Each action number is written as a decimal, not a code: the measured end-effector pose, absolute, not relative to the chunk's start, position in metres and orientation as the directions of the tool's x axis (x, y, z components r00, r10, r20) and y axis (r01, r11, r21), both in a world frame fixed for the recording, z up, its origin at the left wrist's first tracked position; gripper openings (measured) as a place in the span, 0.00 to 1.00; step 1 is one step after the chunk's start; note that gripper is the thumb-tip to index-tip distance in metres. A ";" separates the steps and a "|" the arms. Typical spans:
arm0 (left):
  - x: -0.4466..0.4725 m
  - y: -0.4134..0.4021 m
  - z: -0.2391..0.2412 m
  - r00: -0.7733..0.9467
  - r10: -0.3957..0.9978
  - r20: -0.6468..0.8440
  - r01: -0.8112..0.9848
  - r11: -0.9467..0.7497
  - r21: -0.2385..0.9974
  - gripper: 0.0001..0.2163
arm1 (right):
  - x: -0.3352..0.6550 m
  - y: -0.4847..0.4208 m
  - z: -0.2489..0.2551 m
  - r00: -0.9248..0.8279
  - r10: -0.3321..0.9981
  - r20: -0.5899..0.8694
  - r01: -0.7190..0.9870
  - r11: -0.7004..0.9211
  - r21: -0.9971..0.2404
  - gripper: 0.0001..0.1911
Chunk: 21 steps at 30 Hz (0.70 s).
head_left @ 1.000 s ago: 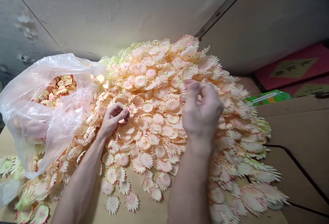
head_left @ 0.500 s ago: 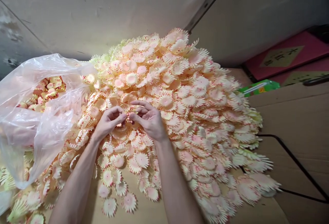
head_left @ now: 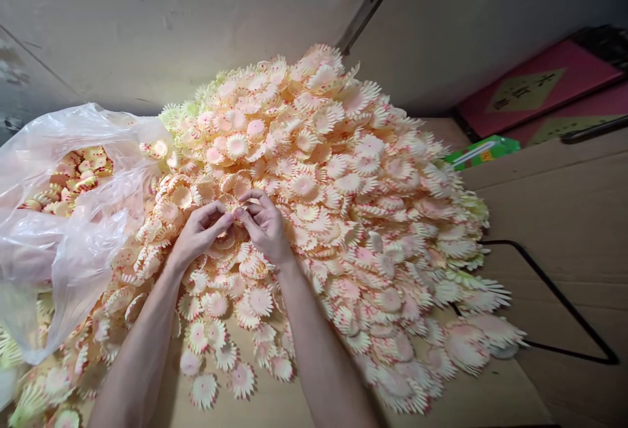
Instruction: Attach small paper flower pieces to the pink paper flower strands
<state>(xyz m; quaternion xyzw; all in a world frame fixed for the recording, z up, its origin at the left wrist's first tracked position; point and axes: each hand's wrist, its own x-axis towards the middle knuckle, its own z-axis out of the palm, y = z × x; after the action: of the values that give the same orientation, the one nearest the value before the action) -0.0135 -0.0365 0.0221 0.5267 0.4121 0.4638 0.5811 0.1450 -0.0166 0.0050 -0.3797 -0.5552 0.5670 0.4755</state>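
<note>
We are seeing the left hand [head_left: 200, 231] holding its fingers curled, thumb and forefinger pinching a small flower piece [head_left: 229, 204] over the left part of the heap [head_left: 343, 186]. The right hand [head_left: 267, 228] is pinching just beside it, thumb against fingertip, its upper finger standing slightly apart. We are finding the piece mostly hidden, only a pale yellow bit showing. Far and right, the heap's fringed discs are lying overlapped, creamy, pink-centred and red-tipped.
</note>
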 end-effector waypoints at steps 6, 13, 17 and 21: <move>-0.016 -0.035 0.017 0.212 0.977 0.010 -0.199 0.033 0.979 0.16 | 0.144 -0.015 0.007 -0.281 0.951 0.128 -0.164 0.083 -0.983 0.20; -0.014 -0.037 0.019 0.193 0.981 0.029 -0.120 -0.006 0.993 0.16 | 0.145 -0.015 0.008 -0.296 0.945 0.139 -0.165 0.093 -0.982 0.20; -0.014 -0.038 0.018 0.234 0.972 0.013 -0.051 -0.001 0.999 0.15 | 0.144 -0.016 0.008 -0.289 0.946 0.150 -0.174 0.102 -0.980 0.17; -0.013 -0.038 0.019 0.215 0.976 0.010 -0.024 -0.005 1.000 0.15 | 0.143 -0.017 0.007 -0.261 0.951 0.166 -0.131 0.136 -0.982 0.14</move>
<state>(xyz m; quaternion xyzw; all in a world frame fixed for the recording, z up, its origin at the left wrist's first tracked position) -0.0131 -0.0380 0.0189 0.5474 0.4351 0.4506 0.5550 0.1427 -0.0165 0.0068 -0.3585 -0.5718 0.5511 0.4908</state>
